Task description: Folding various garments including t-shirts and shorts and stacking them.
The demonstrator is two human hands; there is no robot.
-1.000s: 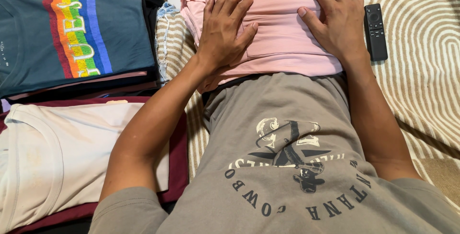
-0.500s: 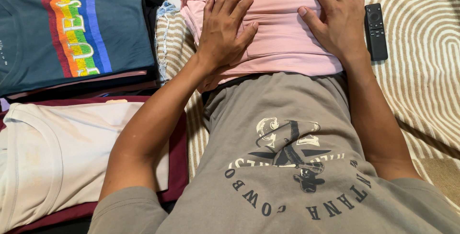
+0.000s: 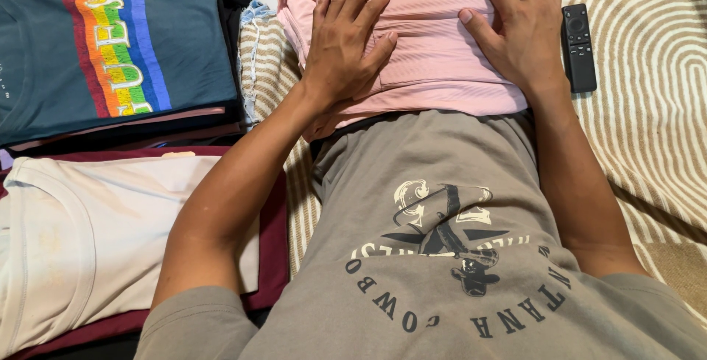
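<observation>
Left hand (image 3: pixel 345 47) — unmoved on pink garment (image 3: pixel 434 50)

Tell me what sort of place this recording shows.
Probably a home, on a bed or sofa: both hands, left hand and right hand, press a folded pink garment on a striped beige cover, beside a black remote and stacked folded T-shirts.

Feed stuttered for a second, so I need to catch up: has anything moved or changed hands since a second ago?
Nothing visibly changed. Left hand and right hand still press flat on the folded pink garment; the black remote and the shirt stacks lie where they were.
</observation>
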